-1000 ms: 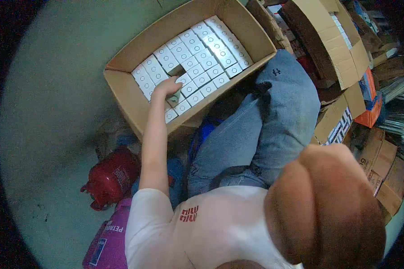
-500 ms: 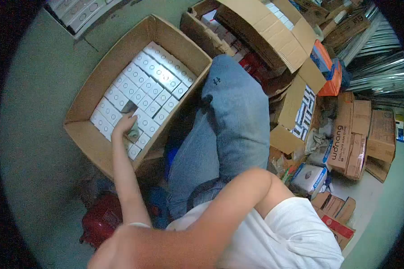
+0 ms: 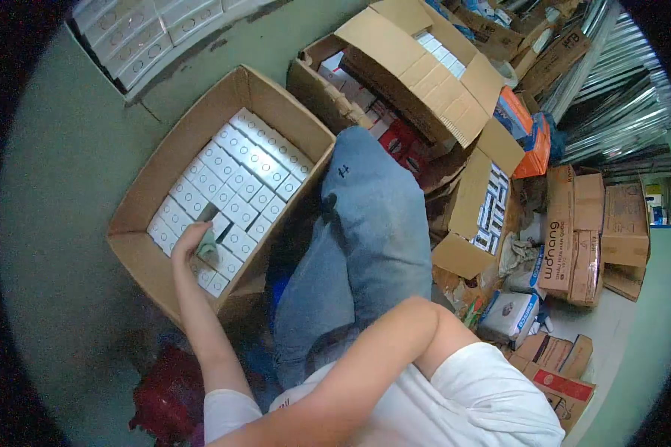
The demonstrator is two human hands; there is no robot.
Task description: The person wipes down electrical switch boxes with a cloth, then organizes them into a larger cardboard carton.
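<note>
An open cardboard box [image 3: 138, 249] stands at the left, filled with rows of small white cartons [image 3: 235, 175], each with a round mark on its face. My left hand [image 3: 191, 240] reaches into it, fingers bent and closed over the cartons near a dark gap between them. A crumpled pale green piece [image 3: 207, 247], cloth-like, shows at the fingers; its exact kind cannot be made out. One white carton [image 3: 220, 224] beside the fingertips looks slightly raised. My right forearm crosses my body toward the lower left, and that hand lies outside the view.
My jeans-clad knees [image 3: 376, 201] are right of the box. Beyond them are open cartons [image 3: 417, 56] and a smaller box [image 3: 462, 257] of white packs. Stacked cardboard boxes [image 3: 566, 231] and metallic strips [image 3: 619, 97] fill the right. A dark red object [image 3: 168, 395] sits lower left.
The view has shifted, so the box appears a little lower. My left hand stays in the box over the cartons, and the green piece now looks bunched closer against its fingers.
</note>
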